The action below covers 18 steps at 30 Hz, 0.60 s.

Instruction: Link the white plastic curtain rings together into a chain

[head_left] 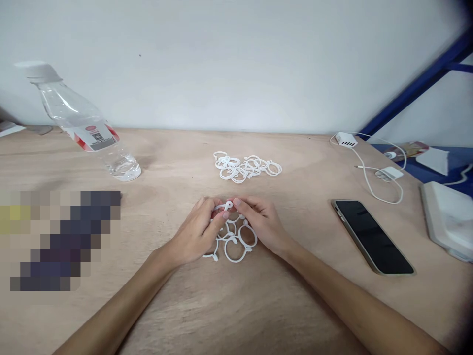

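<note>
Ring [228,205] btwn L hand [198,229] & R hand [265,220], both w/ fingertip grip on it.

Rings [234,240]: smooth plastic by look, with a faint sheen
Table [236,310]: wood, matt, fine grain showing
Bottle [79,109], upper left of the frame: clear, glossy plastic
Bottle cap [43,72]: smooth plastic, mostly matt
Phone [373,237], right of the frame: glossy, glass-like screen
Cable [365,180]: smooth, plastic-coated
Box [445,217], right edge of the frame: smooth plastic, soft sheen
Wall [236,64]: smooth, matt
</note>
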{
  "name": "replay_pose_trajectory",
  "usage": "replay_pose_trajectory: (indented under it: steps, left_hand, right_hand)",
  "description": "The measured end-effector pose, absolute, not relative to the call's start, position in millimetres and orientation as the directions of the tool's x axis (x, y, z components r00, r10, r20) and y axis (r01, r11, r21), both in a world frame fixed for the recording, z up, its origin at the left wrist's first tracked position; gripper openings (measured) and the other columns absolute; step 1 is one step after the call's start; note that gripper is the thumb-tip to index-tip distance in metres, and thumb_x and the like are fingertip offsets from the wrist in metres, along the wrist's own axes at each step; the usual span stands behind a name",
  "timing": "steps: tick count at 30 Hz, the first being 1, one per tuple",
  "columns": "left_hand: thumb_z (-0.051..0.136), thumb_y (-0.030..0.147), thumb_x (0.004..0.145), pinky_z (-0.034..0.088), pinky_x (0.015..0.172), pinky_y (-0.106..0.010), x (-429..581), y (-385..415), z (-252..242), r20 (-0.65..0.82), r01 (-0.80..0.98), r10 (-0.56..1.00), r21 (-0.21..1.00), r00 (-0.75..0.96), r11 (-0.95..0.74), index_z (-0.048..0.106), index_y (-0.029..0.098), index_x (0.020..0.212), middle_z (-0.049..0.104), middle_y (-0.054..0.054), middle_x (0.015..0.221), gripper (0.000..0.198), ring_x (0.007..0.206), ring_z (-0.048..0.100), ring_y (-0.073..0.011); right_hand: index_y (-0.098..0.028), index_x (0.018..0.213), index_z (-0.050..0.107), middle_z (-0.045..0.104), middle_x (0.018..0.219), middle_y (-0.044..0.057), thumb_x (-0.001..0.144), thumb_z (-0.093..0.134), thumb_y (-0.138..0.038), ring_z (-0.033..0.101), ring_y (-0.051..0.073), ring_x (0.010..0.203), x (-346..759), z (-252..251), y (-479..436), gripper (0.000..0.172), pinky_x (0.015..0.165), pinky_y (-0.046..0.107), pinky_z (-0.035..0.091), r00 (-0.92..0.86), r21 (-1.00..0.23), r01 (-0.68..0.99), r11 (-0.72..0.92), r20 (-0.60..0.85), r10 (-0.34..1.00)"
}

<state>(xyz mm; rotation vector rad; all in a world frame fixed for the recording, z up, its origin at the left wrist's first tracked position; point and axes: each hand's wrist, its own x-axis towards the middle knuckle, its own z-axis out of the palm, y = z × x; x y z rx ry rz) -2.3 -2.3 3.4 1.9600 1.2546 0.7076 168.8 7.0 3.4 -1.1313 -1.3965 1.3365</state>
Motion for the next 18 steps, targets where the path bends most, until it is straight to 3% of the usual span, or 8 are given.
replay_pose_trajectory:
  steps: [5, 8, 10, 14, 16, 18]
  left_hand:
    - [0.035, 0.039, 0.095, 0.045, 0.076, -0.036, -2, -4, 5, 0.109, 0.559, 0.903, 0.753, 0.415, -0.348, 0.054, 0.019, 0.092, 0.055, -0.005, 0.086, 0.028, 0.085, 0.052, -0.0211]
    - [0.034, 0.038, 0.095, 0.045, 0.074, -0.035, -2, -4, 5, 0.108, 0.56, 0.904, 0.753, 0.414, -0.346, 0.054, 0.02, 0.089, 0.055, -0.004, 0.084, 0.028, 0.083, 0.052, -0.0207]
    - [0.035, 0.039, 0.094, 0.045, 0.075, -0.034, -3, -4, 5, 0.108, 0.56, 0.905, 0.754, 0.41, -0.344, 0.056, 0.019, 0.093, 0.056, -0.005, 0.085, 0.029, 0.084, 0.052, -0.0212]
    - [0.039, 0.043, 0.093, 0.043, 0.084, -0.038, -5, -3, 3, 0.14, 0.543, 0.89, 0.748, 0.434, -0.383, 0.057, 0.019, 0.107, 0.058, -0.007, 0.095, 0.033, 0.094, 0.049, -0.0234]
    - [0.041, 0.042, 0.092, 0.041, 0.089, -0.041, -6, -3, 3, 0.152, 0.536, 0.881, 0.742, 0.449, -0.401, 0.057, 0.02, 0.112, 0.059, -0.007, 0.101, 0.034, 0.099, 0.048, -0.0241]
    - [0.044, 0.041, 0.092, 0.039, 0.094, -0.043, -6, -4, 4, 0.168, 0.536, 0.87, 0.728, 0.464, -0.427, 0.057, 0.022, 0.117, 0.059, -0.008, 0.11, 0.034, 0.103, 0.046, -0.0249]
  right_hand:
    - [-0.015, 0.079, 0.069, 0.064, 0.066, 0.0, 0.077, 0.064, -0.042, 0.053, 0.011, 0.059, 168, 3, 9, 0.027, 0.056, 0.024, 0.041, -0.2, -0.995, 0.094, -0.039, -0.057, 0.978]
    - [-0.015, 0.076, 0.068, 0.064, 0.066, 0.0, 0.077, 0.063, -0.043, 0.053, 0.011, 0.058, 170, 4, 10, 0.029, 0.055, 0.024, 0.04, -0.223, -0.994, 0.109, -0.025, -0.049, 0.974]
    - [-0.015, 0.077, 0.068, 0.065, 0.07, 0.001, 0.08, 0.06, -0.042, 0.055, 0.012, 0.062, 174, 5, 15, 0.028, 0.058, 0.025, 0.042, -0.206, -0.976, 0.205, 0.069, 0.026, 0.978]
    - [-0.017, 0.095, 0.069, 0.067, 0.074, 0.003, 0.082, 0.054, -0.03, 0.056, 0.015, 0.066, 187, 3, 40, 0.023, 0.067, 0.029, 0.043, -0.089, -0.75, 0.592, 0.296, 0.304, 0.949]
    - [-0.017, 0.111, 0.065, 0.067, 0.073, 0.003, 0.08, 0.054, -0.024, 0.056, 0.017, 0.066, 194, 1, 55, 0.033, 0.071, 0.032, 0.043, -0.066, -0.597, 0.751, 0.283, 0.358, 0.932]
    - [-0.017, 0.115, 0.063, 0.068, 0.072, 0.004, 0.08, 0.053, -0.022, 0.057, 0.02, 0.069, 201, -2, 67, 0.037, 0.073, 0.034, 0.042, -0.075, -0.48, 0.842, 0.248, 0.35, 0.934]
